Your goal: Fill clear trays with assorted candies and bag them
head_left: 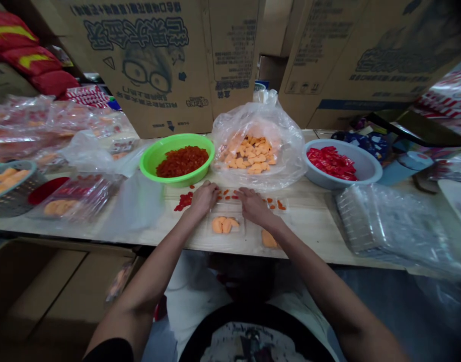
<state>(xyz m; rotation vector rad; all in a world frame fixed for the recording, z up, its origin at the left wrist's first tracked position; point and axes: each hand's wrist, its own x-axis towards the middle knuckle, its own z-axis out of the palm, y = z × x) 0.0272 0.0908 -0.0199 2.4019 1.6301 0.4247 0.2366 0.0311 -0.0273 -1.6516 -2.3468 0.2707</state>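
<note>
My left hand [205,197] is at the left end of the small compartments of a clear plastic tray [241,232], fingers drawn together over them. From the other side my right hand [253,203] reaches in, its fingertips pinched close to the small orange-red pieces [226,195] in those compartments. Whatever either hand holds is too small or hidden to name. Orange chunks [225,224] lie in the tray's larger near compartment. Partly behind my right wrist is a second tray with an orange chunk [269,239] and red-orange pieces [280,204].
Behind the hands stand a green basin [149,163] of red-brown pieces, a clear bag [287,156] of orange pieces and a grey-blue basin [372,171] of red packets. Stacked clear trays [385,221] stand right; packed trays [70,198] lie left. Cardboard boxes [151,70] wall the back.
</note>
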